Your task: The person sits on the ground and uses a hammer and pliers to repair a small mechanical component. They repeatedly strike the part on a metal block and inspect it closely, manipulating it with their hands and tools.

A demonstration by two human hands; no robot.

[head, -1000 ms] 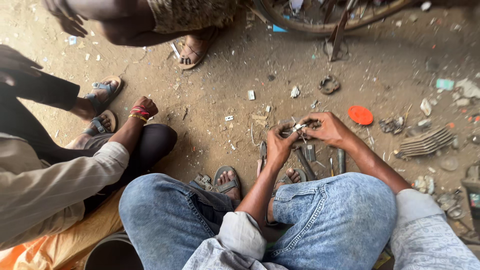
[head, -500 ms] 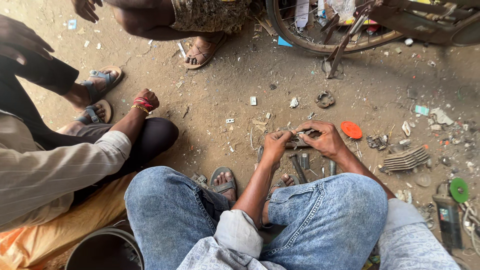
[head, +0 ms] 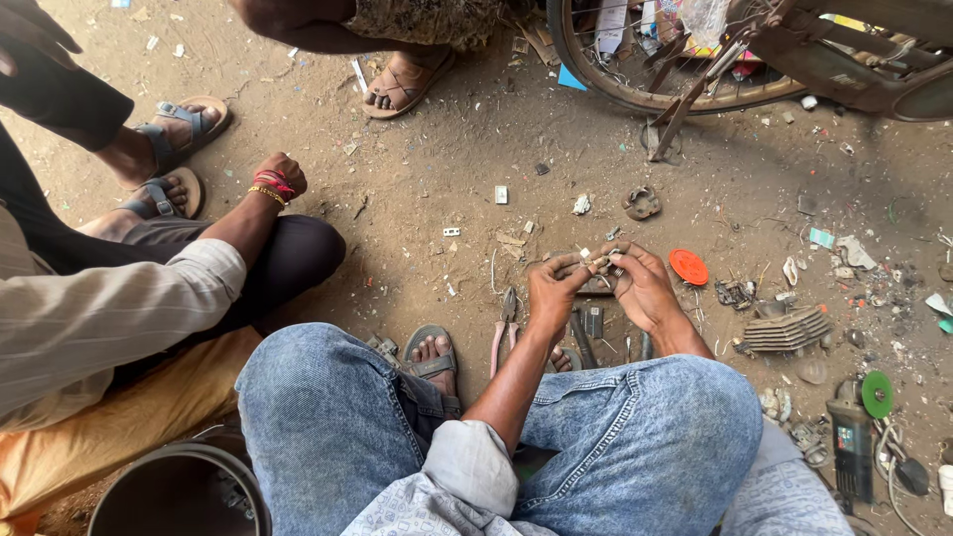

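Dirt ground (head: 437,199); hands' fingers (head: 579,270) hide small part (head: 600,264).

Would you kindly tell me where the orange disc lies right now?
In the head view, the orange disc lies on the dirt ground just right of the right hand, above the grey finned metal part.

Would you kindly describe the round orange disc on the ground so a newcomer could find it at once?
Start at the big spoked wheel at the top, then drop down the dirt to the person's right hand. The orange disc lies flat on the ground just beyond that hand's outer edge. It is the only bright orange thing among grey scraps; the green disc sits farther off.
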